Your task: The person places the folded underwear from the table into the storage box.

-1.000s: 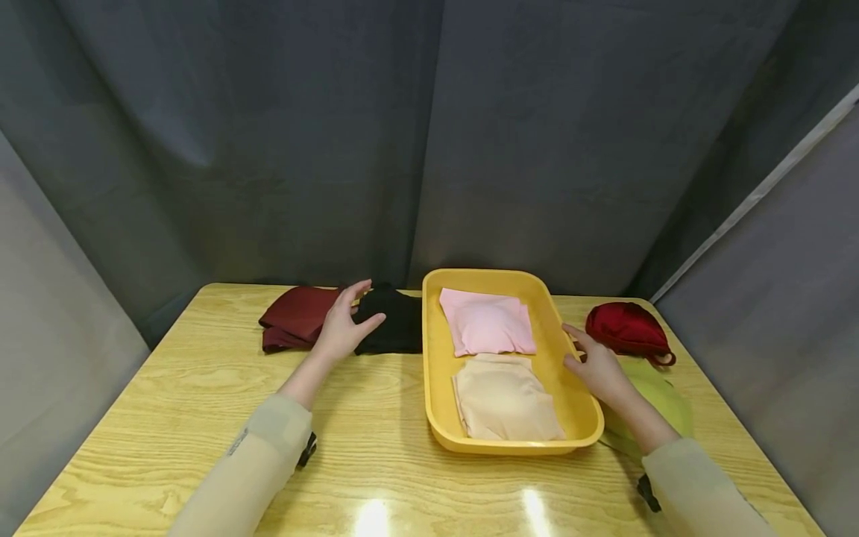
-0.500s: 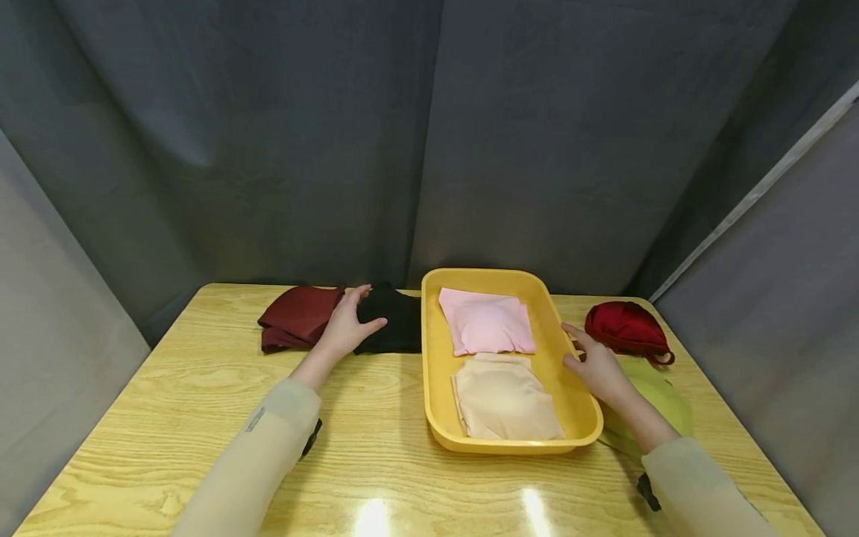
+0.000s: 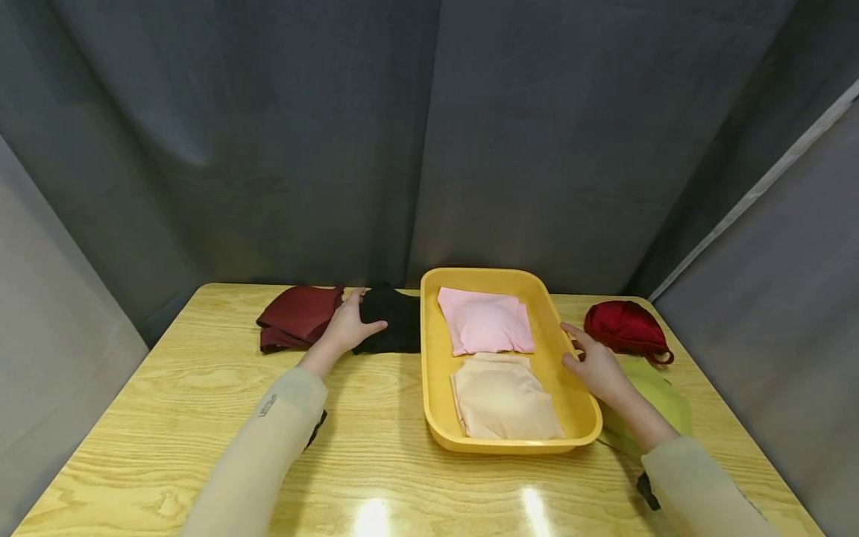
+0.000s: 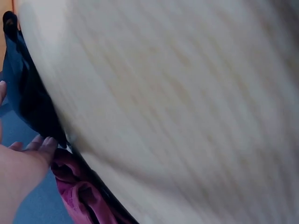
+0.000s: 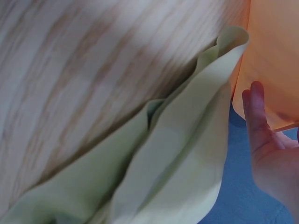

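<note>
On the table, a folded black bra (image 3: pixel 389 321) lies left of a yellow basket (image 3: pixel 496 446). My left hand (image 3: pixel 345 326) is at the black bra's left end, thumb and fingers apart; in the left wrist view its fingertips (image 4: pixel 48 142) touch the bra's edge. A maroon folded garment (image 3: pixel 302 317) lies left of that hand, close to the wrist. My right hand (image 3: pixel 599 369) rests at the basket's right rim. In the right wrist view its straight fingers (image 5: pixel 256 112) lie against the basket wall. Inside the basket are a pink folded bra (image 3: pixel 486 324) and a beige one (image 3: pixel 506 399).
Right of the basket sit a dark red bra (image 3: pixel 625 328) with a strap loop and a yellow-green garment (image 3: pixel 654 399), partly under my right forearm. The wooden table (image 3: pixel 362 455) extends in front. Dark grey curtains (image 3: pixel 322 149) hang behind it.
My left hand has moved slightly forward and lower onto the left end of the black bra, its forearm shifting right. The right hand and the basket stay almost where they were.
</note>
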Demonstrator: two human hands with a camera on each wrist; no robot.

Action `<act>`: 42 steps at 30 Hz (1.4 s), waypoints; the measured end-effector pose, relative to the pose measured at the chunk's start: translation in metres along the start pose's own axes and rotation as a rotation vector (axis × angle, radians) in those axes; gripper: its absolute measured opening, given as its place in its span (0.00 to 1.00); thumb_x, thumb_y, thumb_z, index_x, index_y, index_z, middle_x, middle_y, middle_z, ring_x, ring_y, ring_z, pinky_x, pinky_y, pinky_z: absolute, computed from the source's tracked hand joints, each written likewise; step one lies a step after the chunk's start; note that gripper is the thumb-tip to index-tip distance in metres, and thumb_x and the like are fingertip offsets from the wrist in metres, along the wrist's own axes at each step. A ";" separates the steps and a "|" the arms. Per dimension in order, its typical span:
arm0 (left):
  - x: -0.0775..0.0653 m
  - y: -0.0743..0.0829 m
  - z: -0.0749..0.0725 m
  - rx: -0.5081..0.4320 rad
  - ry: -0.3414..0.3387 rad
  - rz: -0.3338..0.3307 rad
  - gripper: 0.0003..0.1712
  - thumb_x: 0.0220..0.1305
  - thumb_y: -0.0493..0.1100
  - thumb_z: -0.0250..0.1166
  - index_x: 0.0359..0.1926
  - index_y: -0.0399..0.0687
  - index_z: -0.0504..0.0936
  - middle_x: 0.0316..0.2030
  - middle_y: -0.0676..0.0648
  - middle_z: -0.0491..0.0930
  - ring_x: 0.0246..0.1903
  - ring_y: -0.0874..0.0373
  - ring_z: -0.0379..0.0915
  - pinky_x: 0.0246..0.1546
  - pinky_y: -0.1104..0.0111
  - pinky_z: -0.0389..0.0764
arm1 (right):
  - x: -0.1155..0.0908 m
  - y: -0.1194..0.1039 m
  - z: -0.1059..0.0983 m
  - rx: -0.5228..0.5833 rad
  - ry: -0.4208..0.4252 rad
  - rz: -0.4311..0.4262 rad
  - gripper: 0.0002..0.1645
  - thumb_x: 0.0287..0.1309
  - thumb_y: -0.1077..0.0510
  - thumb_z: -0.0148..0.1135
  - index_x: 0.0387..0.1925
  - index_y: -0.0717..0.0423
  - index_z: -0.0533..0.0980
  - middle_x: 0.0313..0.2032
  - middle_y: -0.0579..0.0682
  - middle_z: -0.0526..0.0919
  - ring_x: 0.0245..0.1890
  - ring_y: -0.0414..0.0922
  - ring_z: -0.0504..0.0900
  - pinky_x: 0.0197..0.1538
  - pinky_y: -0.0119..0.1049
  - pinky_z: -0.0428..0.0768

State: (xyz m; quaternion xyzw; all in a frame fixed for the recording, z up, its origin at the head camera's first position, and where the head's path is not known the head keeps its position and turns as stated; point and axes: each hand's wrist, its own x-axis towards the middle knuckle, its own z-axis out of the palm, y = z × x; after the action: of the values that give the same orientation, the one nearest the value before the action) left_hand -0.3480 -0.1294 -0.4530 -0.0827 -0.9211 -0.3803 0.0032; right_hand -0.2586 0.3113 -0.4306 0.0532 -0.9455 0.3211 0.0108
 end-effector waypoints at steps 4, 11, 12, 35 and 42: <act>0.000 -0.001 0.004 0.028 -0.024 -0.035 0.53 0.57 0.52 0.68 0.72 0.38 0.45 0.70 0.35 0.53 0.68 0.41 0.51 0.66 0.51 0.59 | -0.001 -0.003 -0.001 0.002 -0.002 0.005 0.36 0.61 0.60 0.53 0.69 0.61 0.57 0.54 0.71 0.72 0.45 0.60 0.77 0.43 0.46 0.81; 0.001 0.002 0.007 0.042 -0.041 -0.064 0.54 0.56 0.52 0.68 0.72 0.39 0.45 0.70 0.34 0.51 0.69 0.40 0.48 0.66 0.49 0.58 | -0.001 -0.004 -0.002 -0.002 -0.021 0.014 0.36 0.62 0.60 0.53 0.70 0.61 0.55 0.56 0.72 0.70 0.46 0.61 0.77 0.45 0.47 0.81; 0.001 0.003 0.008 0.040 -0.044 -0.070 0.54 0.56 0.52 0.68 0.72 0.39 0.45 0.70 0.34 0.51 0.68 0.39 0.48 0.66 0.49 0.58 | -0.001 -0.004 -0.002 -0.001 -0.023 0.015 0.36 0.62 0.60 0.52 0.70 0.60 0.55 0.56 0.72 0.70 0.46 0.61 0.77 0.45 0.48 0.81; 0.007 0.006 0.016 0.045 -0.041 -0.143 0.55 0.55 0.53 0.69 0.72 0.44 0.45 0.68 0.37 0.56 0.67 0.38 0.46 0.65 0.44 0.53 | -0.001 -0.004 -0.001 -0.005 -0.022 0.018 0.36 0.62 0.60 0.52 0.70 0.61 0.55 0.56 0.72 0.70 0.47 0.62 0.76 0.44 0.48 0.81; 0.008 0.009 0.014 0.046 -0.083 -0.143 0.54 0.55 0.50 0.70 0.73 0.47 0.45 0.68 0.38 0.59 0.66 0.36 0.49 0.64 0.43 0.51 | -0.002 -0.006 -0.002 -0.008 -0.019 0.021 0.36 0.62 0.60 0.53 0.70 0.61 0.56 0.56 0.72 0.70 0.47 0.62 0.76 0.45 0.48 0.80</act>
State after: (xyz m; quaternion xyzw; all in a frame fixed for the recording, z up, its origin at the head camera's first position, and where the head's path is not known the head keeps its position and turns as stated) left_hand -0.3532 -0.1123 -0.4559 -0.0321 -0.9326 -0.3545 -0.0602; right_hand -0.2563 0.3076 -0.4254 0.0465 -0.9473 0.3170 -0.0012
